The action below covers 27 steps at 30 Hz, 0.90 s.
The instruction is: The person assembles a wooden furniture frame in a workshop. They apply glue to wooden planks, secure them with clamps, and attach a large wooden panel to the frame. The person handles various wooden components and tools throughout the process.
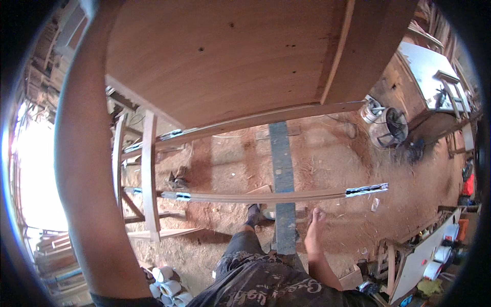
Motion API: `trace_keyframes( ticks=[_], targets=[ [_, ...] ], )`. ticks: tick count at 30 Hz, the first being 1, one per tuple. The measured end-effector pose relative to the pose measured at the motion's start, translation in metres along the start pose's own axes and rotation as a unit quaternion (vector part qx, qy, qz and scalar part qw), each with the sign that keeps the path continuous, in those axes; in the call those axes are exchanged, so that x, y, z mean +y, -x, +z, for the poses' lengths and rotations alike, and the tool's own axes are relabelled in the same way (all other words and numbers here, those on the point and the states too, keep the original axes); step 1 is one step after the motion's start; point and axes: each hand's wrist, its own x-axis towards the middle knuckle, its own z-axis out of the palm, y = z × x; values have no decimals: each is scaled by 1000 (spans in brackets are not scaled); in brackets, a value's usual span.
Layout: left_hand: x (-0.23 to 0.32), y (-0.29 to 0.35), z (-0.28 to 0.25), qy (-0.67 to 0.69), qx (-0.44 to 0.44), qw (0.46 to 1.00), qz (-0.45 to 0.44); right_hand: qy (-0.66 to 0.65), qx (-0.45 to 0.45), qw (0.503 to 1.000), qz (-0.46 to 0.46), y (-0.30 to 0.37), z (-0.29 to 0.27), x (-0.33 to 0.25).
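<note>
A large brown wooden panel [225, 61] with a framed edge fills the upper middle, with a few dark spots on its face. My left forearm [87, 153] reaches up along the left side toward this panel, and the hand lies beyond the upper edge of the picture. My right hand [316, 221] hangs low in front of me, its fingers loosely apart with nothing seen in them. Just beyond it lies a long narrow wooden rail [266, 197], with shiny pale wrapping near both ends. A dark flat beam [282, 158] runs away from me beneath the rail.
Upright wooden posts [149, 174] stand at the left. Buckets [388, 128] sit by a wooden cabinet [409, 82] at the right. White cans [166, 286] lie lower left; a shelf board [419, 261] with containers is lower right. Wood shavings cover the reddish floor [327, 163].
</note>
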Motion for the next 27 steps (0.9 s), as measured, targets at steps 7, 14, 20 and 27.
trace_keyframes(
  ticks=[7,14,20,27],
  targets=[
    [-6,-5,-1,-83,73,993,42,-308,-130,942,-16,-68,21,-33],
    [6,-5,-17,16,18,999,-27,-302,-133,944,-27,-93,55,-73],
    [-12,-9,-18,-7,-41,999,8,-247,-38,968,9,-37,53,-89],
    [-24,-11,-23,-12,-149,988,37,-139,-46,938,-313,72,114,-142]
  ],
)
